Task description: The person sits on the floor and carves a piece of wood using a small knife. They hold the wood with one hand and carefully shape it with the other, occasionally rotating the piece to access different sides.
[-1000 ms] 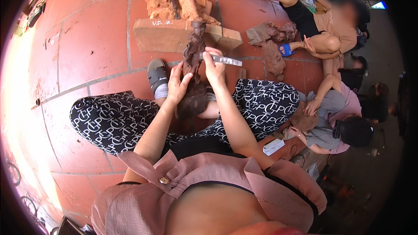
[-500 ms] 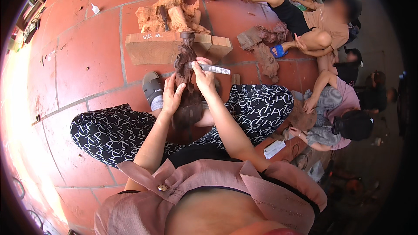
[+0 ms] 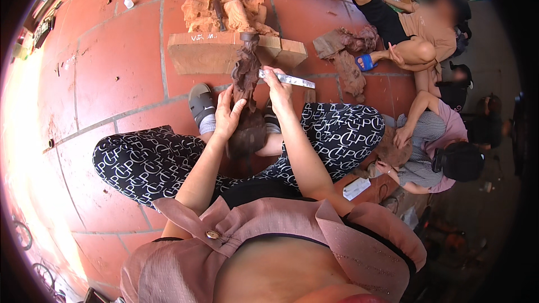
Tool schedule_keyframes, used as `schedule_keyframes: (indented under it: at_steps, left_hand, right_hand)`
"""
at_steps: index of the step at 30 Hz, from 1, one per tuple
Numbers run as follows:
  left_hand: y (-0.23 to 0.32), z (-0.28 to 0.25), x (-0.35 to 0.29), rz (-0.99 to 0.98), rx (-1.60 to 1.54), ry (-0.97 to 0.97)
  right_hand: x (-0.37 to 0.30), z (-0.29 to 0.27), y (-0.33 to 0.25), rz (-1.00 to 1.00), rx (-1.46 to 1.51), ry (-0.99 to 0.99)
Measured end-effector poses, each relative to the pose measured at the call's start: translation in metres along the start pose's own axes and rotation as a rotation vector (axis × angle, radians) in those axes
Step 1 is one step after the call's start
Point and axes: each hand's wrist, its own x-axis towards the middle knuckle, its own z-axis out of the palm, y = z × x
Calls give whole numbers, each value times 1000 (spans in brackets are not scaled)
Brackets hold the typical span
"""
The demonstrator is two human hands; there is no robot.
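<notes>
The right hand is clenched around a flat metal file, fingers wrapped over the end nearest the carving so the blade juts out to the person's right, lying nearly level. The left hand is wrapped round the middle of a dark wooden carving, palm against its side, apparently to steady it against the file's push. The carving stands between the person's patterned knees, its long axis running away from the body, the broad base low by the lap and the narrow top pointing toward a pale wooden block on the red tiled floor. That block carries a light-coloured carved figure. A grey sandal shows just left of the carving. At the floor's right edge other people sit over further reddish carvings.
</notes>
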Motion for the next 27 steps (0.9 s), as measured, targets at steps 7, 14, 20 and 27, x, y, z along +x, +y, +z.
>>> schedule_keyframes:
  at_steps: [7,14,20,27]
  left_hand:
    - [-3,1,2,-18,-32,3]
    - [-7,1,2,-17,10,7]
    - [-15,2,1,-20,1,28]
    - [-20,5,0,-3,-10,41]
  right_hand:
    - [4,-9,7,68,53,6]
    - [2,8,11,-102,-112,25]
    - [0,-13,7,11,-40,90]
    - [0,10,15,-241,-169,51]
